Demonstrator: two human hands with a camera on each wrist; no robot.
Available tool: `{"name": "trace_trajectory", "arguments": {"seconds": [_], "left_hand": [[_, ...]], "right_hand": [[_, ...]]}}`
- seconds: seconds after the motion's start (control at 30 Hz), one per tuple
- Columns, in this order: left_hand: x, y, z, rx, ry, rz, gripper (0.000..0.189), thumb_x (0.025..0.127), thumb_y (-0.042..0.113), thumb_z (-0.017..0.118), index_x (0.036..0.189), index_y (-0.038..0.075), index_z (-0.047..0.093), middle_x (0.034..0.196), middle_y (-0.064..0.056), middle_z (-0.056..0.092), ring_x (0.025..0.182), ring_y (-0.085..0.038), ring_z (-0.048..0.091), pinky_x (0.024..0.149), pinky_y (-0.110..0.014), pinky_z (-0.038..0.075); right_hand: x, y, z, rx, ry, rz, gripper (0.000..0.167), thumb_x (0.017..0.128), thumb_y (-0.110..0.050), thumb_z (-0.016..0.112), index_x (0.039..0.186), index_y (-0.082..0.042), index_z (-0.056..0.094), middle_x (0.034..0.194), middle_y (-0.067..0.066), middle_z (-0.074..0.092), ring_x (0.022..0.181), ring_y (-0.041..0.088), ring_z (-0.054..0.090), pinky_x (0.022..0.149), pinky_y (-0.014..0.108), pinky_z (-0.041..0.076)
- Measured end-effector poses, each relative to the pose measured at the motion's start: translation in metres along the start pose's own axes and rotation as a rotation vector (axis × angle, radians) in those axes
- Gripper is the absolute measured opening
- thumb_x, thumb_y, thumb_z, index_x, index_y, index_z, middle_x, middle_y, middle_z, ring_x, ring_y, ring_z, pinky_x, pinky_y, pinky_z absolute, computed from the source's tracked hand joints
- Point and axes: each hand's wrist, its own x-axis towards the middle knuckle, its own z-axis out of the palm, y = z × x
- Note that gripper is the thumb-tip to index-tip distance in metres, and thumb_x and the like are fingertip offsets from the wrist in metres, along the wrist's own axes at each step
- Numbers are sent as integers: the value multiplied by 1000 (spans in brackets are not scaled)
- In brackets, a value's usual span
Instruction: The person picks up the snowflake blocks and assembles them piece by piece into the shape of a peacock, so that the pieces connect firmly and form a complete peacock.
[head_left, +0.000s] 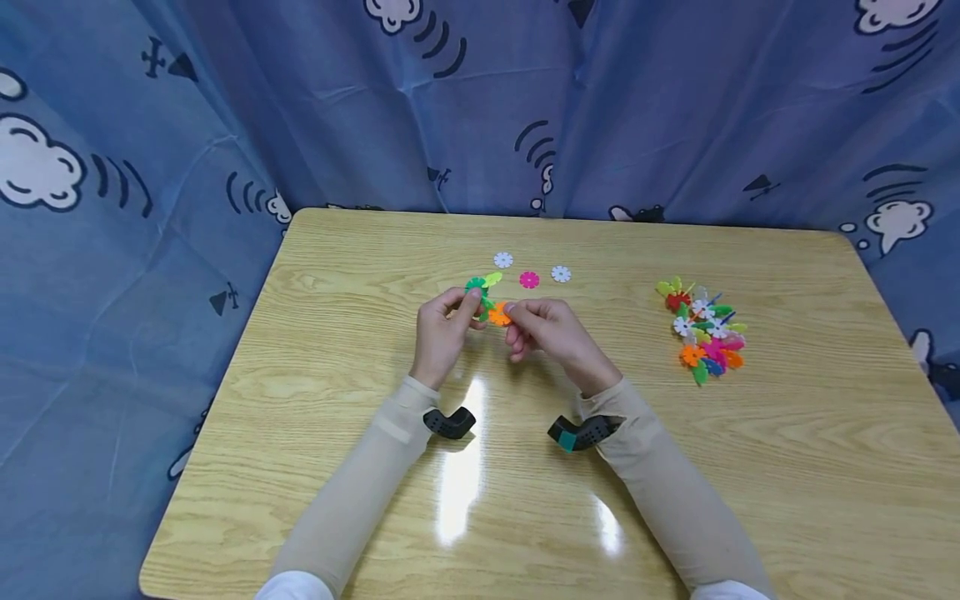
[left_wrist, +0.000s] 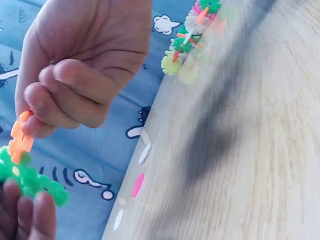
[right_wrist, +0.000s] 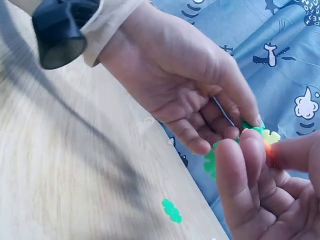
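My left hand (head_left: pixel 442 329) pinches a small cluster of green notched plastic discs (left_wrist: pixel 31 179), with a yellow-green disc (head_left: pixel 492 279) at its far side. Thumb and finger of my right hand (head_left: pixel 555 333) pinch an orange notched disc (left_wrist: pixel 21 142). In the left wrist view the orange disc's lower edge meets the green discs; how deep the notches sit is unclear. The right wrist view shows both hands close together, with my right fingers hiding most of the orange disc. Its other fingers are curled loosely.
Beyond the hands lie a pink disc (head_left: pixel 529 280) and two white discs, one at the right (head_left: pixel 561 274). A mixed pile of coloured discs (head_left: pixel 705 329) stands on the right of the wooden table (head_left: pixel 337 467). Another green disc (right_wrist: pixel 171 210) shows on the table. A blue curtain (head_left: pixel 480 133) hangs behind.
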Motion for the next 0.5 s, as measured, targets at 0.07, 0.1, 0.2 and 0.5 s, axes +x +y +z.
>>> {"name": "trace_trajectory", "arguments": {"seconds": [0.07,0.1,0.2,0.5], "left_hand": [[1,-1,0,10,-10,-10,24,102,17,61,98,-5,69,88,-14,64,78,-32,65,70,-41,62],[2,-2,0,23,-15,-16,23,102,17,61,99,-5,68,90,-11,63,80,-30,63,70,-38,61],[3,-5,-2,62,-33,-30,21,101,17,62,99,-3,68,94,-4,60,85,-21,59,68,-26,55],[4,-5,-7,142,-138,-2,25,102,21,61,103,-1,73,98,-13,68,80,-11,53,65,-20,43]], "right_hand": [[1,2,0,-1,-6,7,43,106,-27,52,102,14,60,70,-2,63,59,10,60,63,28,60],[2,2,0,-11,-10,9,43,106,-28,52,101,14,61,70,-1,64,59,10,60,63,28,61],[3,4,-1,-72,16,6,45,106,-31,51,98,11,62,73,2,65,61,11,61,63,29,60],[2,0,-9,-109,99,-98,47,108,-37,47,140,-4,55,126,20,64,97,29,64,86,40,60]]}}
